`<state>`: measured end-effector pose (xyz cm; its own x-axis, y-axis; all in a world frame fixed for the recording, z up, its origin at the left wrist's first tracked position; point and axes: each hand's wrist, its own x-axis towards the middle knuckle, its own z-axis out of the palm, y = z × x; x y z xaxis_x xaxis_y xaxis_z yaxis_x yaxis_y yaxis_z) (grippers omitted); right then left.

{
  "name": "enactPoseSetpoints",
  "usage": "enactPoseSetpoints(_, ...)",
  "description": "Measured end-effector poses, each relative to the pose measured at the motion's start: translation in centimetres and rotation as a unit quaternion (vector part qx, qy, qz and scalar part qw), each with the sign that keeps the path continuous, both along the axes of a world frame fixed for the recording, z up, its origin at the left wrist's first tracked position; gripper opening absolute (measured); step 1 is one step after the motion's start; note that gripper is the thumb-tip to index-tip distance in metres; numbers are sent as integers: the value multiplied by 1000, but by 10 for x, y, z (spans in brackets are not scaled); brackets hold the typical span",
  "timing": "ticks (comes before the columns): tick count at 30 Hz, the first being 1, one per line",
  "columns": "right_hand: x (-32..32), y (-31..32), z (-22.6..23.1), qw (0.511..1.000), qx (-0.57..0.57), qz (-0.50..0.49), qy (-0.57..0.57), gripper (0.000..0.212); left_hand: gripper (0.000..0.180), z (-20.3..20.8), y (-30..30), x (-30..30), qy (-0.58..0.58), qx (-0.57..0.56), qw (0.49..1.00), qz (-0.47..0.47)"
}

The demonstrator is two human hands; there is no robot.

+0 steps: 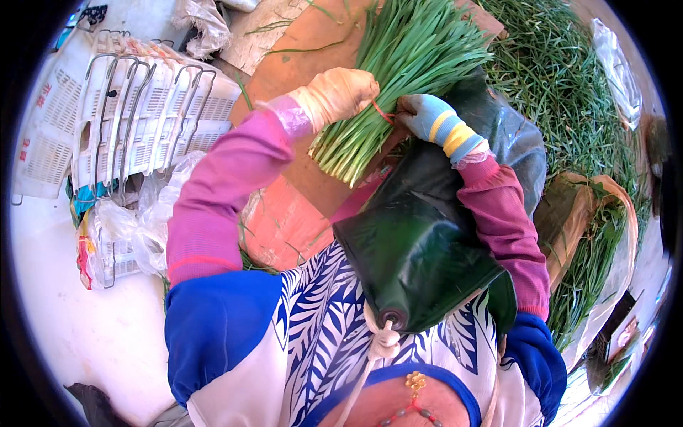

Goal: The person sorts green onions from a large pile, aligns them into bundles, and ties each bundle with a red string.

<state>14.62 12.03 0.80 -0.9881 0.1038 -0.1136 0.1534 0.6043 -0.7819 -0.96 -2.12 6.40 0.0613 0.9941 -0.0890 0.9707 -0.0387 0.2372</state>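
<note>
Chive bundle [388, 78], laid on a brown board [299, 64] directly ahead of the hands. Its long axis is seen running from the cut ends near the body up and to the right, toward the leaf tips. The bundle is gripped near its cut ends by the left hand [338, 95], gloved in tan. A red band [384, 114] is pinched at the stalks by the right hand [427, 117], gloved in blue. Both hands are set equally near, one on each flank. Loose chives [569, 92] are heaped to the right; white crates [142, 114] are stacked to the left.
</note>
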Motion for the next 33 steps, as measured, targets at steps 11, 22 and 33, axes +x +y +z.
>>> enactPoseSetpoints(11,-48,-42,34,892,-443,-40,77,12,112,17,-29,78,147,85,912,374)
enactPoseSetpoints(22,-167,-49,58,900,-424,-101,-4,15,91,9,-58,-29,-104,-73,888,442)
enactPoseSetpoints(33,-178,-51,43,873,-482,-67,-15,15,88,-34,-62,-3,-32,58,869,490)
